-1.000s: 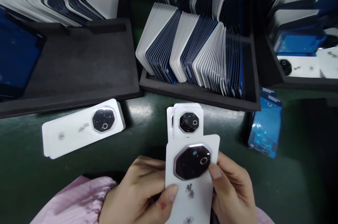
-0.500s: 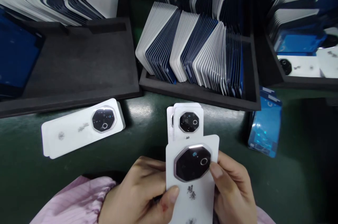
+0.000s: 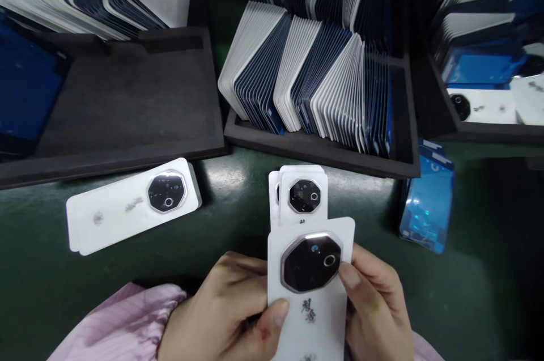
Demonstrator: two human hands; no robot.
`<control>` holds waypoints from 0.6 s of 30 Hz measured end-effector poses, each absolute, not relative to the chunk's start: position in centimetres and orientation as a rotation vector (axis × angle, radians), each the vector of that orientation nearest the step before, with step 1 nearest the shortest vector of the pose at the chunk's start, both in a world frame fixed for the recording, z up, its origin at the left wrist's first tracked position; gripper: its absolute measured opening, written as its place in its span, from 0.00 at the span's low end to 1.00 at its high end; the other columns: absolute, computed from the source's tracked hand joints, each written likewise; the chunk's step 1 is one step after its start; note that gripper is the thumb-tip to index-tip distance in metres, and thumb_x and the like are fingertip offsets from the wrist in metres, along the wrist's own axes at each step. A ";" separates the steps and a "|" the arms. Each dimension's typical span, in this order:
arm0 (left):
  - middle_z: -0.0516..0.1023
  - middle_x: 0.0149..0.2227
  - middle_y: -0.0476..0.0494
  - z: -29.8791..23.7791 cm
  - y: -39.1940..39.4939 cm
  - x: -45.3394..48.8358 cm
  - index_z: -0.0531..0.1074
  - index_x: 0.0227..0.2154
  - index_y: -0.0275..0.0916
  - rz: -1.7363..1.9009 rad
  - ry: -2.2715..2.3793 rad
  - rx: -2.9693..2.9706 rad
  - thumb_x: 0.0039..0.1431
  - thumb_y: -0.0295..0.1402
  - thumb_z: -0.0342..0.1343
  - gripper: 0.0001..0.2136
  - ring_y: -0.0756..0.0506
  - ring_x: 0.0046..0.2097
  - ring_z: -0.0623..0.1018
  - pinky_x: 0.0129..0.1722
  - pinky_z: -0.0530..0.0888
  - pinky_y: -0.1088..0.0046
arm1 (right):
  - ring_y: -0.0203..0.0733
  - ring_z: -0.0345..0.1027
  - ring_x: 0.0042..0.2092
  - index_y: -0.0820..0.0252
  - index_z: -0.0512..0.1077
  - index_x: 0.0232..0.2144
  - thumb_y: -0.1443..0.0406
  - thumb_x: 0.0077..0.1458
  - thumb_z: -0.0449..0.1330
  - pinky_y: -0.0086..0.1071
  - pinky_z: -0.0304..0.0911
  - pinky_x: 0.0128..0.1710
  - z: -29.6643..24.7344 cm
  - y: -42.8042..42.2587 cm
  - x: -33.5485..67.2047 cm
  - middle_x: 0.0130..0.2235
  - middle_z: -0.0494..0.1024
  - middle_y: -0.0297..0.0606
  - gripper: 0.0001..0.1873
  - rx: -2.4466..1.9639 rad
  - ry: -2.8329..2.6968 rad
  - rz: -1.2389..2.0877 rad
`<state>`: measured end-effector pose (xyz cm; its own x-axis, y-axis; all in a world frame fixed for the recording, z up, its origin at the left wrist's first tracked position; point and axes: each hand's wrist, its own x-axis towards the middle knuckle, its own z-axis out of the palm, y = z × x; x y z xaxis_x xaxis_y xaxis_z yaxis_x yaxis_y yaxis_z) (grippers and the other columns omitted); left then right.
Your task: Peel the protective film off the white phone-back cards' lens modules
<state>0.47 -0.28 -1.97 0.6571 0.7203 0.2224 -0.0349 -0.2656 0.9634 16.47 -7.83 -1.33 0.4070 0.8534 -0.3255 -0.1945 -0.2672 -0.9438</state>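
A white phone back panel [image 3: 323, 315], with a black octagonal camera printed or set in its upper half, is held upright between both hands. My left hand [image 3: 229, 313] pinches its left edge, thumb on the front face. On the right edge, my right hand [image 3: 376, 307] grips it with the thumb beside the camera. Just beyond lies a small stack of similar white panels [image 3: 304, 185], partly hidden by the held one. Farther left, another white panel stack [image 3: 131, 208] rests at a slant on the green table [image 3: 229, 225].
A black tray [image 3: 318, 152] holds rows of white and dark blue panels on edge. Another black tray [image 3: 136, 106] stands at left, a third [image 3: 488, 133] at right. Blue film-covered panels [image 3: 429, 202] lie on the table at right.
The held panel has shifted very slightly to the right. Both hands keep their grip; everything else looks the same.
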 end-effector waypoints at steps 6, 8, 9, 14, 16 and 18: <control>0.56 0.20 0.56 -2.1 -0.3 0.2 0.52 0.24 0.43 0.692 0.572 1.613 0.78 0.37 0.44 0.22 0.52 0.21 0.61 0.21 0.61 0.74 | 0.43 0.70 0.26 0.45 0.88 0.38 0.54 0.64 0.65 0.32 0.69 0.28 -1.1 -8.0 16.5 0.26 0.80 0.35 0.11 -1.505 -0.706 1.043; 0.55 0.20 0.56 -2.2 -0.3 0.2 0.52 0.23 0.43 0.681 0.583 1.565 0.78 0.38 0.45 0.22 0.52 0.20 0.61 0.21 0.61 0.75 | 0.43 0.73 0.28 0.38 0.87 0.43 0.56 0.65 0.65 0.32 0.72 0.31 -1.0 -8.0 16.5 0.30 0.84 0.33 0.09 -1.488 -0.707 1.013; 0.55 0.20 0.56 -2.2 -0.3 0.2 0.52 0.23 0.43 0.676 0.583 1.539 0.78 0.38 0.46 0.22 0.52 0.20 0.61 0.21 0.61 0.75 | 0.43 0.74 0.29 0.35 0.86 0.44 0.57 0.66 0.65 0.33 0.73 0.32 -0.9 -8.0 16.4 0.33 0.86 0.32 0.10 -1.477 -0.704 1.002; 0.54 0.21 0.56 -2.0 -0.2 0.3 0.51 0.24 0.43 0.645 0.557 1.426 0.78 0.37 0.46 0.22 0.53 0.21 0.59 0.20 0.59 0.75 | 0.41 0.75 0.30 0.31 0.85 0.47 0.58 0.67 0.64 0.29 0.72 0.33 -0.8 -8.0 16.6 0.35 0.87 0.30 0.12 -1.464 -0.764 1.021; 0.53 0.21 0.56 -2.0 -0.1 0.3 0.51 0.24 0.43 0.628 0.564 1.409 0.78 0.37 0.47 0.22 0.52 0.21 0.58 0.21 0.58 0.74 | 0.40 0.73 0.29 0.35 0.86 0.44 0.57 0.67 0.64 0.28 0.70 0.31 -0.8 -7.8 16.7 0.31 0.84 0.31 0.10 -1.488 -0.786 1.023; 0.51 0.22 0.56 -2.1 0.0 0.2 0.50 0.24 0.43 0.626 0.565 1.402 0.78 0.37 0.47 0.22 0.52 0.21 0.56 0.20 0.56 0.74 | 0.40 0.70 0.27 0.43 0.86 0.37 0.56 0.68 0.62 0.28 0.68 0.28 -0.8 -7.6 16.9 0.27 0.80 0.32 0.11 -1.527 -0.819 1.032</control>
<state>0.21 0.03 -2.10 0.7170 0.6971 0.0050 -0.0672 0.0620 0.9958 16.92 -7.61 -0.80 0.3893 0.9018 -0.1878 -0.0216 -0.1949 -0.9806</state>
